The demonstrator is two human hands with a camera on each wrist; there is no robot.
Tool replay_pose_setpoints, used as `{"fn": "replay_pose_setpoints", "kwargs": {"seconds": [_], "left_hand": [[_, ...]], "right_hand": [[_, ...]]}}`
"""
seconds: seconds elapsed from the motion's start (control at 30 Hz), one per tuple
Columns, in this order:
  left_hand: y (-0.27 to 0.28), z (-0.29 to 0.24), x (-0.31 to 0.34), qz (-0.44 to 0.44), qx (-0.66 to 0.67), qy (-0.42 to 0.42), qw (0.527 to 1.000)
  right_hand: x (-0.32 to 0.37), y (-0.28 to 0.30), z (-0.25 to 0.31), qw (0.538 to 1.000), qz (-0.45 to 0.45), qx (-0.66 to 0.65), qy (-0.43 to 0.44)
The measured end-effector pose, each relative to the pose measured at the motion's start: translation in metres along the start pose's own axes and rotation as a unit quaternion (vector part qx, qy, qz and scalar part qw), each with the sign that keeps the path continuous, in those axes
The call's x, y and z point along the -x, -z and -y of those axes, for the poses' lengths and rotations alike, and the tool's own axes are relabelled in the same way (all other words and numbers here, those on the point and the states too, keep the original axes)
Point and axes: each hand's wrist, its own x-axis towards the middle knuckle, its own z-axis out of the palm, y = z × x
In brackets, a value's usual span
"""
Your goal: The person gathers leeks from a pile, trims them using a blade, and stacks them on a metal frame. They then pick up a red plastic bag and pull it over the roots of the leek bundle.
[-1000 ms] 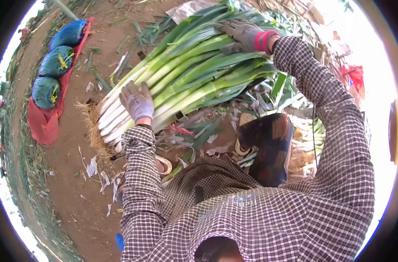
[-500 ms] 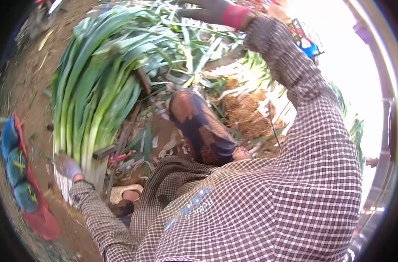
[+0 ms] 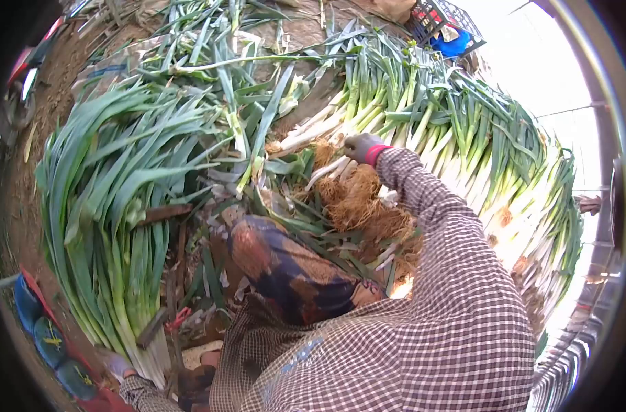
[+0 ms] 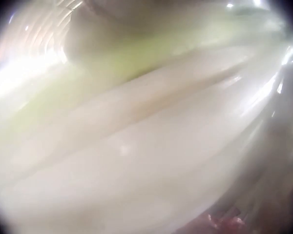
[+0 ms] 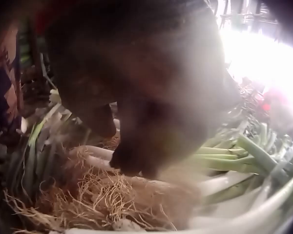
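A thick bundle of leeks point(image 3: 120, 302) lies at the left of the head view, leaves spread upward and white ends toward me. My gloved left hand point(image 3: 114, 360) rests at the side of those white stalks, its fingers partly hidden; pale stalks point(image 4: 136, 141) fill the left wrist view, blurred. On the right, my gloved right hand point(image 3: 362, 147) reaches over the root ends of a long row of leeks point(image 3: 457, 144). In the right wrist view its fingers point(image 5: 136, 158) point down onto a white stalk by tangled roots point(image 5: 107, 200); I cannot tell whether they pinch it.
My bent knee point(image 3: 285, 268) stands between the bundle and the row. Loose leaves point(image 3: 224, 103) litter the ground ahead. A black crate point(image 3: 450, 27) with a blue thing stands at the back. Blue-green wrapped rolls point(image 3: 50, 340) lie on red cloth at the lower left.
My head has turned right, bringing the leek row into view. My right hand has left the bundle's leaves and swung over to the row; my left hand stays at the bundle's white ends.
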Motion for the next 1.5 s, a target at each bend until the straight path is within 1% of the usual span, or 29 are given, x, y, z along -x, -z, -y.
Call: {"fn": "replay_pose_setpoints", "kwargs": {"seconds": [0.03,0.07,0.2,0.27,0.3,0.37,0.4,0.43,0.47,0.57,0.6,0.63,0.67,0.7,0.73,0.77,0.83,0.87,0.97,1.0,1.03,1.1,1.13,1.17,1.27,1.37,1.4,1.47,1.5], "left_hand": [[0.009,-0.003,0.003,0.053,-0.118,-0.008,0.992],[0.021,-0.009,0.006,0.105,-0.235,-0.016,0.966],[0.07,-0.036,0.022,0.191,-0.318,-0.041,0.928],[0.087,-0.047,0.027,0.223,-0.339,-0.043,0.913],[0.079,-0.036,0.025,0.211,-0.345,-0.049,0.913],[0.041,-0.01,0.005,0.128,-0.29,-0.032,0.948],[0.014,0.01,-0.008,0.055,-0.214,-0.025,0.975],[-0.03,0.035,-0.031,-0.082,-0.037,-0.036,0.995],[-0.055,0.048,-0.046,-0.22,0.108,-0.074,0.967],[-0.026,0.029,-0.016,-0.127,0.168,-0.026,0.977],[-0.012,0.019,-0.012,-0.032,0.006,-0.044,0.998],[0.013,0.003,-0.005,0.064,-0.156,-0.06,0.984],[0.033,-0.009,0.0,0.158,-0.312,-0.074,0.934],[0.049,-0.016,0.004,0.163,-0.3,-0.067,0.938],[0.059,-0.022,0.007,0.165,-0.286,-0.059,0.942],[0.064,-0.022,0.01,0.168,-0.271,-0.051,0.946],[0.035,-0.006,0.001,0.095,-0.244,-0.041,0.964],[0.02,0.001,-0.006,0.06,-0.23,-0.035,0.971],[-0.001,0.012,-0.018,-0.039,-0.093,-0.035,0.994],[-0.005,0.016,-0.018,-0.049,-0.017,-0.029,0.998],[0.011,0.01,-0.01,-0.059,0.06,-0.022,0.996],[0.023,0.012,-0.003,-0.08,0.133,-0.024,0.988],[0.021,0.013,-0.004,-0.091,0.131,-0.033,0.987],[0.012,0.016,-0.011,-0.102,0.128,-0.044,0.986],[-0.022,0.023,-0.029,-0.131,0.221,-0.015,0.966],[-0.014,0.022,-0.027,-0.106,0.21,-0.006,0.972],[-0.007,0.022,-0.025,-0.061,0.223,-0.009,0.973],[0.003,0.027,-0.025,0.025,0.253,-0.009,0.967],[0.006,0.026,-0.026,-0.025,0.186,-0.001,0.982]], "right_hand": [[-0.02,-0.003,-0.001,0.999,-0.032,-0.004,0.008],[-0.041,-0.002,0.0,0.999,-0.015,0.041,0.009],[-0.09,0.0,-0.011,0.983,0.036,0.18,0.021],[-0.105,-0.014,-0.024,0.982,0.059,0.18,0.017],[-0.111,-0.021,-0.029,0.981,0.07,0.179,0.015],[-0.104,-0.01,-0.024,0.971,0.097,0.216,0.033],[-0.094,0.003,-0.017,0.965,0.106,0.237,0.047],[-0.086,0.009,-0.012,0.958,0.114,0.257,0.062],[-0.083,0.009,-0.014,0.952,0.095,0.281,0.077],[-0.075,-0.003,-0.032,0.97,0.06,0.221,0.084],[-0.074,-0.009,-0.042,0.965,0.035,0.237,0.11],[-0.065,-0.004,-0.042,0.962,0.025,0.239,0.13],[-0.051,0.006,-0.038,0.959,0.015,0.24,0.151],[-0.039,0.015,-0.035,0.956,0.007,0.24,0.171],[-0.031,0.016,-0.036,0.921,-0.068,0.283,0.257],[-0.023,0.016,-0.035,0.913,-0.098,0.274,0.285],[0.015,0.033,-0.01,0.892,-0.156,0.254,0.34],[0.028,0.037,0.004,0.896,-0.146,0.238,0.344],[0.07,0.039,0.038,0.882,-0.196,0.022,0.427],[0.067,0.027,0.041,0.887,-0.2,-0.003,0.416],[0.066,0.018,0.042,0.896,-0.188,-0.009,0.402],[0.06,0.008,0.047,0.911,-0.164,-0.021,0.378],[0.064,0.008,0.052,0.899,-0.208,-0.007,0.385],[0.064,0.007,0.058,0.895,-0.212,-0.041,0.391],[0.053,0.005,0.081,0.878,-0.224,-0.139,0.4],[0.039,-0.003,0.104,0.902,-0.212,-0.161,0.341],[0.029,-0.011,0.106,0.88,-0.256,-0.159,0.367],[0.015,-0.008,0.114,0.875,-0.251,-0.172,0.376],[0.011,-0.007,0.119,0.872,-0.251,-0.178,0.38]]}}
